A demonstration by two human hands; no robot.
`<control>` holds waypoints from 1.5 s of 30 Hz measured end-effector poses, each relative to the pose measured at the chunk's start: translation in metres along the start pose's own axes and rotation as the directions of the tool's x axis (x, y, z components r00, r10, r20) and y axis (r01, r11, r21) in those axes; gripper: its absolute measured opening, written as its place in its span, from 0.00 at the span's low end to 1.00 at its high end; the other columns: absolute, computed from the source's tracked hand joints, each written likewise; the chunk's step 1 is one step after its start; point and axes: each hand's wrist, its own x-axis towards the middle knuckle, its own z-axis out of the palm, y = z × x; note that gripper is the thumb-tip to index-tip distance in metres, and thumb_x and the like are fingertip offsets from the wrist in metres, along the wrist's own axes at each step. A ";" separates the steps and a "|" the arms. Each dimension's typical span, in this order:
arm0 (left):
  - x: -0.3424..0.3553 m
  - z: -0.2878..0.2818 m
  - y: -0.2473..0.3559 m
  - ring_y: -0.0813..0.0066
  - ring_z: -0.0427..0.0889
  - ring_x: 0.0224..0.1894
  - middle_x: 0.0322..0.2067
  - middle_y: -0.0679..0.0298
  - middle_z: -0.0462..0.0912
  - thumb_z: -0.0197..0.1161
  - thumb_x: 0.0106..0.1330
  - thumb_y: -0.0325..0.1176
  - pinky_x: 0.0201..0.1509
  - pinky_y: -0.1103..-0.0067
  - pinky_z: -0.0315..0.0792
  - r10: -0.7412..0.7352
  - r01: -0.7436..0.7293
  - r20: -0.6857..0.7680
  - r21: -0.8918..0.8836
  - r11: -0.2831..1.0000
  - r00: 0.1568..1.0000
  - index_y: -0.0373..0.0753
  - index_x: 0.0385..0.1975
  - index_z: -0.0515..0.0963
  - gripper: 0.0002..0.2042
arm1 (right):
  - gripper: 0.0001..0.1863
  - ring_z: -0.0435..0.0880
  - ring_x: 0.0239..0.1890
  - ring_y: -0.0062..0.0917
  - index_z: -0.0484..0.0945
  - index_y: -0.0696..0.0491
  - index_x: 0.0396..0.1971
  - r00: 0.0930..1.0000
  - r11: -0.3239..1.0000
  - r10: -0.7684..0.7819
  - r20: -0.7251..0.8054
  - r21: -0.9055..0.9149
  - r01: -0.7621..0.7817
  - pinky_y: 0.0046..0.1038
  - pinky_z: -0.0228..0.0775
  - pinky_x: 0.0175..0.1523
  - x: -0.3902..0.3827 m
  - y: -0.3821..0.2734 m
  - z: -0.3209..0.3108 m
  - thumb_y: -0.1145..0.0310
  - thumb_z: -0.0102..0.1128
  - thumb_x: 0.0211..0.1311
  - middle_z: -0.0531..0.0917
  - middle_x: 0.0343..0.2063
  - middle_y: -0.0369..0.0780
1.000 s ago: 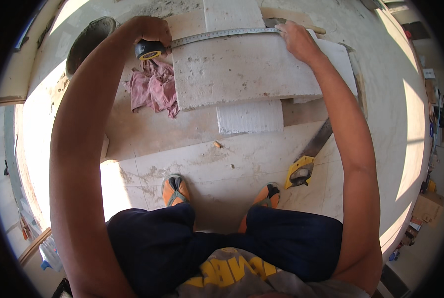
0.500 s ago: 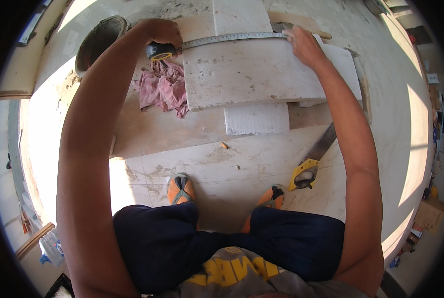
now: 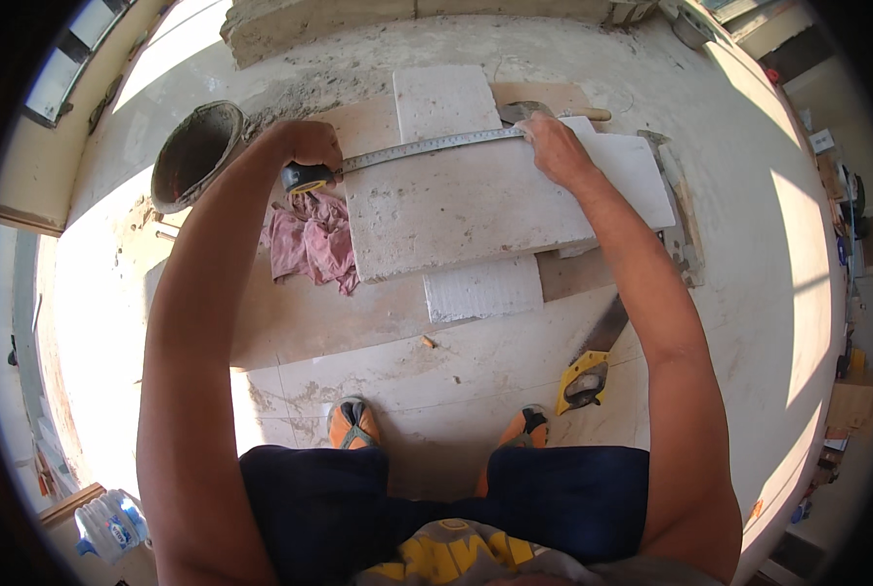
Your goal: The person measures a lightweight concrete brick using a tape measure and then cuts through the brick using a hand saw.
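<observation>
A white lightweight block (image 3: 456, 215) lies across other white blocks in front of me. My left hand (image 3: 310, 145) is closed around a black and yellow tape measure (image 3: 305, 179) at the block's left far corner. Its metal blade runs out along the block's far edge to my right hand (image 3: 556, 151). There the fingers are pinched on the blade's far part; the exact fingertip hold is small. A crumpled pink cloth (image 3: 311, 244) lies beside the block, below the tape case. Behind my right hand, a tool with a wooden handle (image 3: 598, 114) is partly hidden.
A hand saw with a yellow handle (image 3: 583, 383) lies on the floor near my right foot. A mortar-stained bucket (image 3: 198, 156) stands at the far left. A brown board (image 3: 280, 327) lies beneath the blocks. Plastic bottles (image 3: 111, 525) stand at lower left; a low ledge (image 3: 329, 27) runs along the back.
The view has tilted up, so the blocks and hands sit lower in the picture and the back ledge shows. Both hands keep their hold on the stretched tape measure.
</observation>
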 end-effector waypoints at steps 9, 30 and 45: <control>-0.009 0.010 0.006 0.74 0.88 0.28 0.32 0.61 0.94 0.73 0.60 0.40 0.38 0.73 0.80 -0.024 0.061 -0.214 0.171 0.983 0.977 0.41 0.37 0.94 0.12 | 0.09 0.85 0.53 0.51 0.85 0.60 0.38 1.000 1.000 -0.020 0.012 -0.013 0.020 0.45 0.80 0.59 -0.004 0.001 0.000 0.84 0.57 0.64 0.83 0.44 0.53; -0.034 0.085 -0.014 0.78 0.75 0.20 0.17 0.66 0.82 0.71 0.58 0.37 0.27 0.70 0.71 0.091 -0.087 -0.173 0.030 0.996 0.981 0.33 0.22 0.86 0.12 | 0.05 0.88 0.47 0.50 0.84 0.61 0.30 0.988 0.988 -0.156 -0.016 -0.002 0.156 0.44 0.82 0.55 -0.084 -0.003 -0.001 0.82 0.59 0.59 0.86 0.40 0.55; -0.086 0.144 0.020 0.76 0.85 0.26 0.25 0.61 0.90 0.70 0.62 0.36 0.35 0.73 0.78 0.106 -0.087 -0.136 0.139 0.986 0.985 0.34 0.33 0.92 0.11 | 0.12 0.85 0.52 0.49 0.83 0.62 0.43 0.991 0.991 -0.121 0.059 0.066 0.117 0.42 0.78 0.60 -0.163 -0.025 -0.022 0.83 0.57 0.60 0.84 0.44 0.55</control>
